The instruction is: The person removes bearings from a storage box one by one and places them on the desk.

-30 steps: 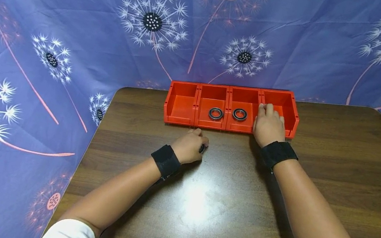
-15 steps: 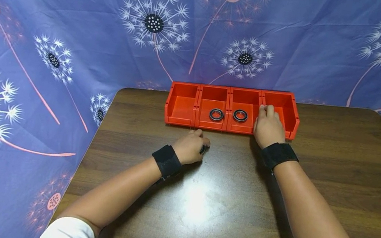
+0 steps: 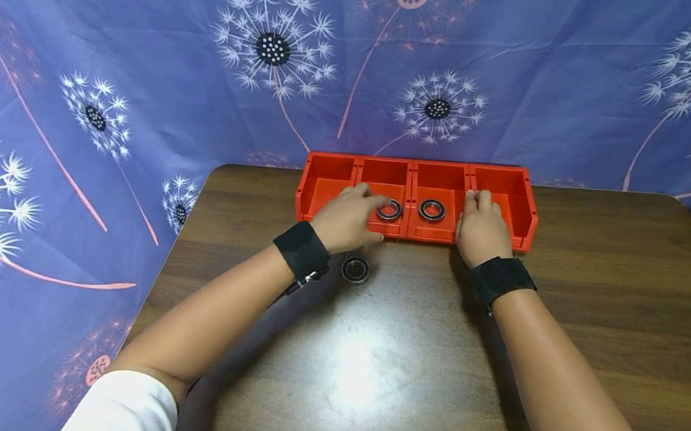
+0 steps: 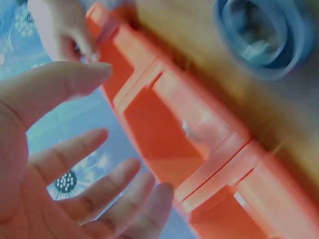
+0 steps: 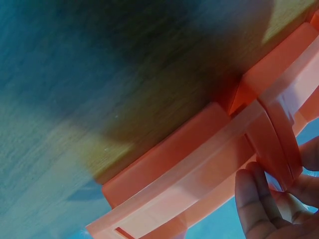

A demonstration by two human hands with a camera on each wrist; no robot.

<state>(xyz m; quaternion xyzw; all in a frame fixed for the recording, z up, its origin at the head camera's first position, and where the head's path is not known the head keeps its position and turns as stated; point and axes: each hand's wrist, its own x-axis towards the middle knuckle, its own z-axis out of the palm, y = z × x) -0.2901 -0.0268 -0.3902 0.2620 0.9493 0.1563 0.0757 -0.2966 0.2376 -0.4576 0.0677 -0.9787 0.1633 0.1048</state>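
Note:
My left hand hovers over the front of the second red bin from the left, its fingers spread and holding nothing in the left wrist view. A black-rimmed ball bearing lies flat on the table just below that hand, and apart from it. Two more bearings rest in the middle bins: one bearing in the second, another bearing in the third. My right hand pinches the divider between the third and rightmost red bins, thumb on one side and fingers on the other.
The joined red bins stand in a row near the back of the brown wooden table. Behind and to the left hangs a blue cloth with dandelion prints. Black bands circle both wrists.
My left hand has let go of the bearing, leaving it on the table, and has moved up and forward to the bins while its fingers opened. The right hand stays on the divider.

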